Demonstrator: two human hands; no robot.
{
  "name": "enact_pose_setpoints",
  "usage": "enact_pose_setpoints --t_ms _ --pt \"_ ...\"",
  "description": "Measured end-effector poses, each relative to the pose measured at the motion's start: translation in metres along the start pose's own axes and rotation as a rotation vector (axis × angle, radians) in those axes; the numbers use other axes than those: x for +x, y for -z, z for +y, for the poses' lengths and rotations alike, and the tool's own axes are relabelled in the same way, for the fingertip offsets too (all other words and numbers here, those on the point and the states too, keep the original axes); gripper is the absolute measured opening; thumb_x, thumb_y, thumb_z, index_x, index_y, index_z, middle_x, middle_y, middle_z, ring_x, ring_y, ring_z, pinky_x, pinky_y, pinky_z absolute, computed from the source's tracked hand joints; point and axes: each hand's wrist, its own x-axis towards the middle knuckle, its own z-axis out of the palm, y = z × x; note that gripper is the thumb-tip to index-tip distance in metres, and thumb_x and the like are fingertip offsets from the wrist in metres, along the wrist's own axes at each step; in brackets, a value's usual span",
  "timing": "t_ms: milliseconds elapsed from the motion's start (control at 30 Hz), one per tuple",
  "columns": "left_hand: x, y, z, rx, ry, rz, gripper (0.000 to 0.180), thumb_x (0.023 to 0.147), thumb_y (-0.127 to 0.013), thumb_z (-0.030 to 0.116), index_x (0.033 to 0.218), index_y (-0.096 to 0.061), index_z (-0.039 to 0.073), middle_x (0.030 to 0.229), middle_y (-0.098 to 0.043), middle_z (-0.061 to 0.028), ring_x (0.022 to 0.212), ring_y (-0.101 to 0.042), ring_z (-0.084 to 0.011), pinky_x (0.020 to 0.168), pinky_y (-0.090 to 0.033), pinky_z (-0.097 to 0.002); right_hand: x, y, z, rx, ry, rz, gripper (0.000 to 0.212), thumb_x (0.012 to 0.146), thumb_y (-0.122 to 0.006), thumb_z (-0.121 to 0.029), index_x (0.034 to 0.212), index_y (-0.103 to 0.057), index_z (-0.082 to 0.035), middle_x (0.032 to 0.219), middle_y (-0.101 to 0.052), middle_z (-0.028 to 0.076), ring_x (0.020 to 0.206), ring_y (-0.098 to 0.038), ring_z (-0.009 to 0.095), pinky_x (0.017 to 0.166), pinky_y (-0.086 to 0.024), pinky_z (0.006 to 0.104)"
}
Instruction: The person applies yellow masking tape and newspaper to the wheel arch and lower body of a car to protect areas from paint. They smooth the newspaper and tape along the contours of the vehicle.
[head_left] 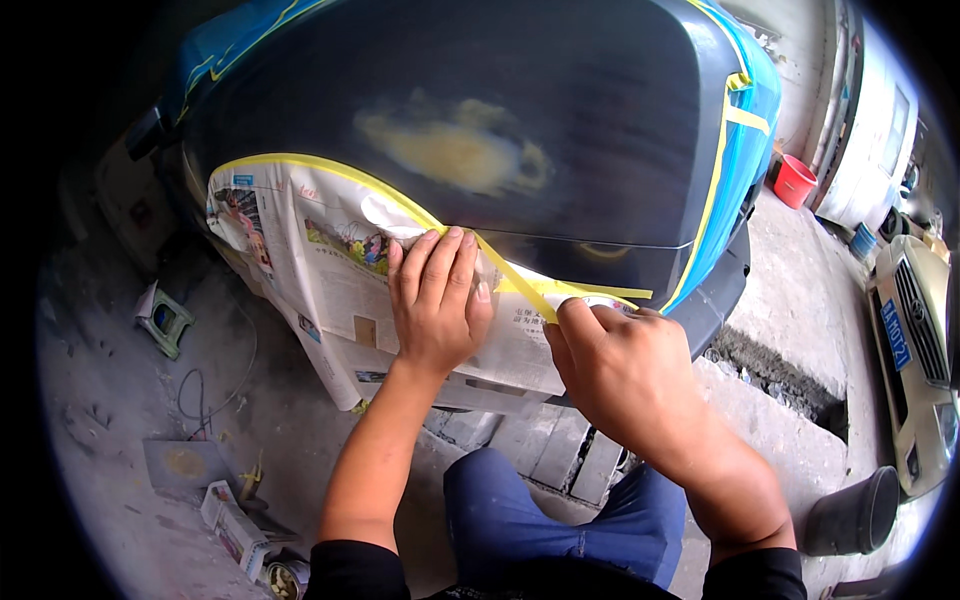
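In front of me is a dark car panel [600, 110] with a sanded yellowish patch [455, 148]. Newspaper [330, 270] covers the wheel arch below it, its curved upper edge lined with yellow masking tape [330, 168]. My left hand [438, 295] lies on the newspaper with fingers stretched out, their tips touching the tape line. My right hand [625, 370] is closed on a strip of masking tape, which runs taut from the left fingertips down to it. Whether a roll sits inside the right hand is hidden. Another tape strip [580, 289] lies along the panel's lower edge.
Blue plastic film [755, 150] wraps the panel's right side. A red bucket [794, 181], a black bucket [852, 512] and a beige car [915, 360] are on the right. On the left floor are a small stool [165, 318] and a grey board [188, 466]. A floor channel [780, 390] runs at right.
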Motion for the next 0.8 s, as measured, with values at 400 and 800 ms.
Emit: enact_pose_setpoints --t_ms 400,800 --pt "0.008 0.011 0.000 0.007 0.011 -0.049 0.045 0.087 -0.052 0.021 0.126 -0.062 0.001 0.129 -0.058 -0.0135 0.122 -0.050 -0.0330 0.112 -0.028 -0.0528 -0.008 -0.023 0.012 0.124 -0.233 -0.050 0.021 0.088 -0.065 -0.019 0.079 -0.052 -0.006 0.063 -0.063 0.011 0.052 -0.063 0.030 0.048 -0.051 0.0410" --pt "0.003 0.001 0.007 0.115 0.003 -0.005 0.045 0.088 -0.051 0.021 0.127 -0.061 0.001 0.131 -0.056 -0.0135 0.123 -0.050 -0.0336 0.112 -0.028 -0.0544 -0.003 -0.014 0.018 0.074 -0.168 0.005 0.018 0.088 -0.063 -0.017 0.078 -0.051 -0.007 0.060 -0.059 0.009 0.051 -0.062 0.030 0.050 -0.050 0.0413"
